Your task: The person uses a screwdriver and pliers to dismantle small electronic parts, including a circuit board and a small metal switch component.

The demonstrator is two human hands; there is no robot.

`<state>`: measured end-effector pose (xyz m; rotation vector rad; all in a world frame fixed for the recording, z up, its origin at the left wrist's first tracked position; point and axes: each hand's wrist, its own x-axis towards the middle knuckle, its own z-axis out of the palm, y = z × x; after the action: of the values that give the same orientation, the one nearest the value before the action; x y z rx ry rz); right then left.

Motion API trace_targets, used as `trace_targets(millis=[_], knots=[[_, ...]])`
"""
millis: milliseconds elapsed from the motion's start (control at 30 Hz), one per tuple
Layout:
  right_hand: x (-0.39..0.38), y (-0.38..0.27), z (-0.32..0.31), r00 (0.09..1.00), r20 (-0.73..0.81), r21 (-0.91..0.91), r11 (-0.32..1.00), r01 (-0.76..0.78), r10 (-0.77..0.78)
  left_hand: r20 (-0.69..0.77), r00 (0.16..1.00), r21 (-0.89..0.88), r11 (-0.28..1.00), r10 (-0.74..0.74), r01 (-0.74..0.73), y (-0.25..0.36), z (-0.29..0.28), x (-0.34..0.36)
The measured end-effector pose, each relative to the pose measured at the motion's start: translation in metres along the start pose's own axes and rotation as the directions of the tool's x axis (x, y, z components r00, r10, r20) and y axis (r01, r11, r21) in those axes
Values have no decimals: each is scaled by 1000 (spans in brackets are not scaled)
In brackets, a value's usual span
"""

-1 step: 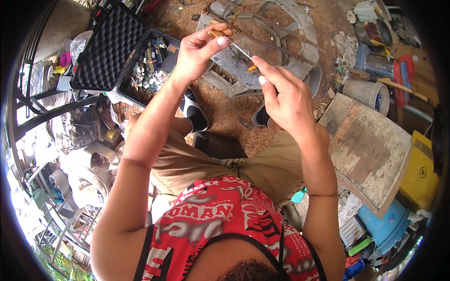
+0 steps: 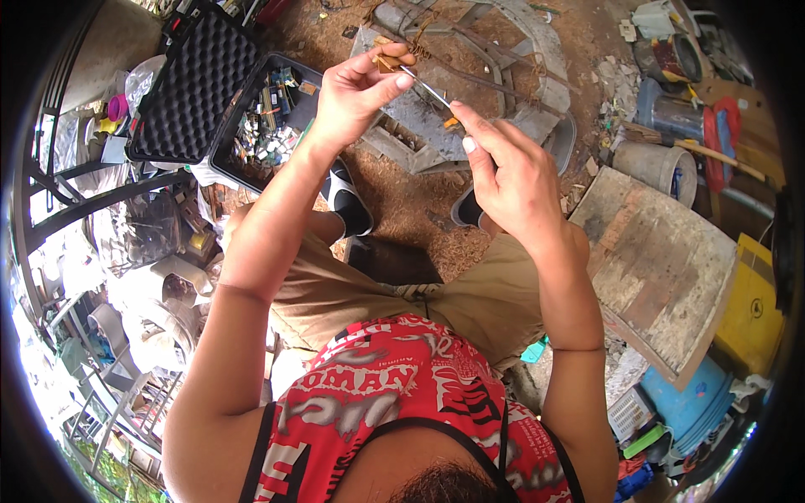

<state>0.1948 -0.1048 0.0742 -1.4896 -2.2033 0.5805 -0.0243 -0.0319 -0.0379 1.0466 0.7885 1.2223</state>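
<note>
My left hand [image 2: 350, 99] is raised at the top middle, its thumb and fingers closed on a small brownish-gold piece [image 2: 387, 63] whose exact kind I cannot make out. My right hand [image 2: 517, 174] grips a slim tool that looks like a screwdriver [image 2: 429, 90], with a thin metal shaft and a bit of orange by the fingers. Most of its handle is hidden in the palm. The shaft points up and left, and its tip meets the piece beside my left thumb.
An open black case [image 2: 197, 88] with a foam-lined lid lies to the left, holding several small electronic parts [image 2: 270, 113]. Beneath my hands sits a grey ring-shaped frame [image 2: 552, 84]. A worn wooden board [image 2: 658, 268], a bucket [image 2: 650, 168] and a blue tub [image 2: 700, 407] stand on the right.
My left thumb has shifted slightly, and a little more of the brownish piece shows. The right hand and tool have hardly moved.
</note>
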Motion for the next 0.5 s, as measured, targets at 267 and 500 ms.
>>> trace_targets(millis=[267, 500], knots=[[13, 10, -21, 989, 135, -69, 996, 64, -55, -44, 993, 170, 979, -106, 112, -7, 3, -3], [51, 14, -53, 953, 280, -36, 990, 134, -119, 1, 992, 136, 982, -130, 129, -13, 3, 0]])
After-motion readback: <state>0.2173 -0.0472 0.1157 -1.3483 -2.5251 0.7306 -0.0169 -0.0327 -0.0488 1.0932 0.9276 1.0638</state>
